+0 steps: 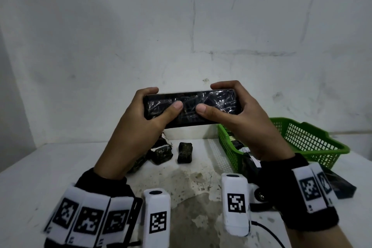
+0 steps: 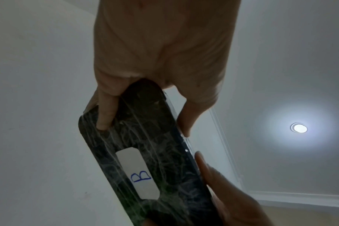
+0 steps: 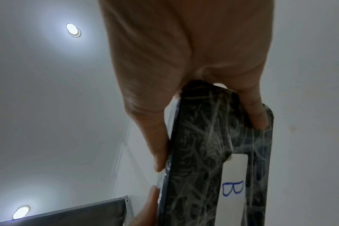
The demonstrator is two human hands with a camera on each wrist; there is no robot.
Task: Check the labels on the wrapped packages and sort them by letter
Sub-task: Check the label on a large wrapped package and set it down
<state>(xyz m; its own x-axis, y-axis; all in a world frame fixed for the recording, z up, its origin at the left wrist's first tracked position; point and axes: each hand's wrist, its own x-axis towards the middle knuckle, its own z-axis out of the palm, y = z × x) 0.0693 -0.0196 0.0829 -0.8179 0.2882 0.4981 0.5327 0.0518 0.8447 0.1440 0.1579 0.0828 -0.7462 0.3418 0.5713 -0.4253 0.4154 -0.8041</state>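
At frame centre the left hand [image 1: 138,127] and right hand [image 1: 245,125] each grip an end of a long black wrapped package [image 1: 191,106] above the counter [image 1: 40,171], its far-side white label [image 2: 137,172] reading B, small packages [image 1: 184,152] below, green basket [image 1: 314,143] lower right.

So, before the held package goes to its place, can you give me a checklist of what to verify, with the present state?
1. Left hand grips the wrapped package: ok.
2. Right hand grips its other end: ok.
3. Label found on the far face: ok.
4. Letter reads B: ok.
5. Green basket within view on the table: ok.
6. Basket is meant for B: cannot tell.
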